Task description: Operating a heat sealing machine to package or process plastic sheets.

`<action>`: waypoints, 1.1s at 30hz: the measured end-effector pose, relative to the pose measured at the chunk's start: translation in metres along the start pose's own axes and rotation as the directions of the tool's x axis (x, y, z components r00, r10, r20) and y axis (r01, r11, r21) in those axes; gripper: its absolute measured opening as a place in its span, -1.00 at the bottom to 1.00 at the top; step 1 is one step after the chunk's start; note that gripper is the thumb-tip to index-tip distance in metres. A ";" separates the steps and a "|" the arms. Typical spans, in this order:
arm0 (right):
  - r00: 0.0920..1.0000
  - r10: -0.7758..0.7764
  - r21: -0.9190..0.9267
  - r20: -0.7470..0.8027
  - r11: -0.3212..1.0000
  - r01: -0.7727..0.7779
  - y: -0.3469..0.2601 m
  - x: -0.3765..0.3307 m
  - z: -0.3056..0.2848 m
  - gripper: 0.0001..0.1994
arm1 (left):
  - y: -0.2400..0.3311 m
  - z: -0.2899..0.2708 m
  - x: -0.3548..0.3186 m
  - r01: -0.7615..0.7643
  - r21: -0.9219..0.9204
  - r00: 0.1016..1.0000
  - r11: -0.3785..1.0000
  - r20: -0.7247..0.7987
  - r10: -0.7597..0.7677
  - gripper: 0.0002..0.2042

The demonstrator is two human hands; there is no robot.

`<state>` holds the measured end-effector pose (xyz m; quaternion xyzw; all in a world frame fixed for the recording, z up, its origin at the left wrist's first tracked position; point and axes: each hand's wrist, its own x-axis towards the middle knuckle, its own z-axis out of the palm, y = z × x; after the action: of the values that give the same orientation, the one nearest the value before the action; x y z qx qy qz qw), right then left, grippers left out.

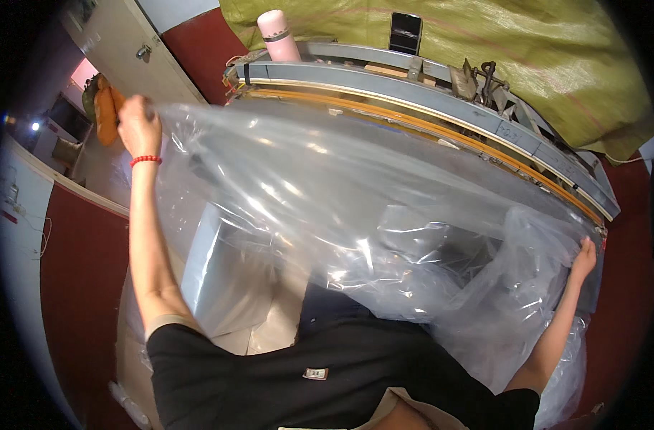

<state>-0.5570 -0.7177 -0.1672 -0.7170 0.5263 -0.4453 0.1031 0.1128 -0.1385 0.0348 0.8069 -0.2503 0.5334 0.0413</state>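
A wide sheet of clear plastic film (284, 172) stretches between my two hands, wrinkled and shiny. My left hand (140, 129), with a red bead bracelet at the wrist, is raised at the far left and closed on one corner of the film. At the right, my right hand (585, 259) pinches the film's other end, lower and nearer to me. Between them the film spans a grey work surface and sags toward my body in loose folds. More film hangs down at the lower right.
Behind the film runs a long grey metal bar (355, 80) with an orange strip (413, 123). A pink bottle (278, 39), a dark phone (406, 33) and a metal clamp (482, 79) are along the back. A pale blue box-like block (226, 272) stands lower left, beneath film; a door (137, 54) is far left.
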 end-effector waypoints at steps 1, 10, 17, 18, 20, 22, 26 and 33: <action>0.999 0.044 -0.036 -0.013 0.998 -0.044 0.018 0.003 -0.011 -0.65 | 0.036 -0.009 0.010 -0.023 0.108 0.926 0.994 -0.374 0.062 -0.84; 0.973 0.221 -0.566 0.064 0.811 -0.147 0.127 0.021 -0.079 -0.51 | 0.088 0.137 -0.140 0.430 -0.549 0.806 0.716 0.591 -0.031 -0.55; 0.970 0.213 -0.733 -0.116 0.641 -0.228 0.092 0.016 -0.066 -0.58 | 0.063 0.187 -0.123 0.458 -0.024 0.664 0.889 0.674 -0.324 -0.42; 0.954 0.296 -0.720 -0.054 0.651 -0.243 0.093 0.019 -0.070 -0.55 | 0.054 0.193 -0.121 0.399 -0.107 0.657 0.911 0.726 -0.202 -0.38; 0.954 0.295 -0.728 -0.049 0.644 -0.236 0.093 0.023 -0.062 -0.54 | 0.027 0.202 -0.122 0.334 -0.362 0.742 0.870 0.670 -0.006 -0.25; 0.955 0.287 -0.756 -0.069 0.610 -0.238 0.092 0.022 -0.058 -0.52 | 0.019 0.202 -0.125 0.427 -0.309 0.743 0.850 0.655 -0.135 -0.25; 0.964 0.255 -0.743 -0.071 0.631 -0.221 0.101 0.023 -0.064 -0.51 | 0.038 0.175 -0.116 0.516 -0.117 0.808 0.849 0.395 -0.437 -0.27; 0.975 0.220 -0.780 -0.021 0.607 -0.154 0.105 0.027 -0.053 -0.50 | 0.104 0.158 -0.103 0.160 -0.691 0.847 0.705 0.463 0.262 -0.44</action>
<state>-0.6648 -0.7676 -0.1868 -0.6487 0.7340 -0.1338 -0.1500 0.1680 -0.2448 -0.1440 0.8350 -0.4594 0.1532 0.2612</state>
